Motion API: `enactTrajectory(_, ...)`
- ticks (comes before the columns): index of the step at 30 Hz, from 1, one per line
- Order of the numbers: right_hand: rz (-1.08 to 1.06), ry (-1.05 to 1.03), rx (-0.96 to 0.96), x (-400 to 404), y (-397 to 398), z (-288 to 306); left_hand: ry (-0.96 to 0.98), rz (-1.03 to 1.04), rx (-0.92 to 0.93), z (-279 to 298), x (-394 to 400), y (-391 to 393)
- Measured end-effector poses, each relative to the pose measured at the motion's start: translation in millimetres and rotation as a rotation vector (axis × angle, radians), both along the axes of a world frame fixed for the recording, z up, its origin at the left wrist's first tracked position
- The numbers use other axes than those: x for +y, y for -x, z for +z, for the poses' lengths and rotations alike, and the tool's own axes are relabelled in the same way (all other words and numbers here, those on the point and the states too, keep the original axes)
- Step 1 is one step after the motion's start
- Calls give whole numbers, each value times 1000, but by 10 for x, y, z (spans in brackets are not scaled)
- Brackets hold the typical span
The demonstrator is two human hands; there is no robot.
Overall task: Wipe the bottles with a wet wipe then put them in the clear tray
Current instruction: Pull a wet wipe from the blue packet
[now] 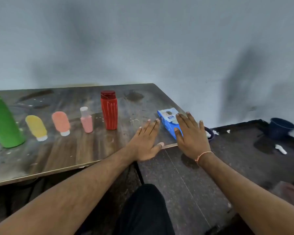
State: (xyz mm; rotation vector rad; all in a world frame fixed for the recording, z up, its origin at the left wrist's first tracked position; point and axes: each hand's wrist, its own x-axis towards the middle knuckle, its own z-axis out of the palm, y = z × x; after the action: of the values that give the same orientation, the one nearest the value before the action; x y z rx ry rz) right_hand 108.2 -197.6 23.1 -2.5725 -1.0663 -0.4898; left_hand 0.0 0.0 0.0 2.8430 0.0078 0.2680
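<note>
Worn wooden table, five bottles upright, flat hands beside wipes pack

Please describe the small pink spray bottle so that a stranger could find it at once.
On the wooden table stands a row of bottles. The pink spray bottle is immediately left of the tall red bottle. Only it has a clear cap on top.

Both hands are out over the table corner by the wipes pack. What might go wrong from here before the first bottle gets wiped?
The wipes pack lies close to the table edge under the open right hand; a clumsy grab may push it off. The red bottle stands upright just beyond the left hand; a sweep could topple it. No clear tray shows in this view, so the drop-off spot is uncertain.
</note>
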Motion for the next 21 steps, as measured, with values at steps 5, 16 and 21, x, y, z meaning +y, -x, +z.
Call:
enactTrajectory(5, -55, -25, 41, -5, -541, -15, 78, 42, -18, -142, 90, -429)
enactTrajectory(16, 40, -13, -67, 93, -1088, -139, -1, -95, -79, -190, 188, -1253)
enactTrajectory(21, 78, -47, -132, 200, -1132, -227, -1, -107, -18, -182, 204, -1310)
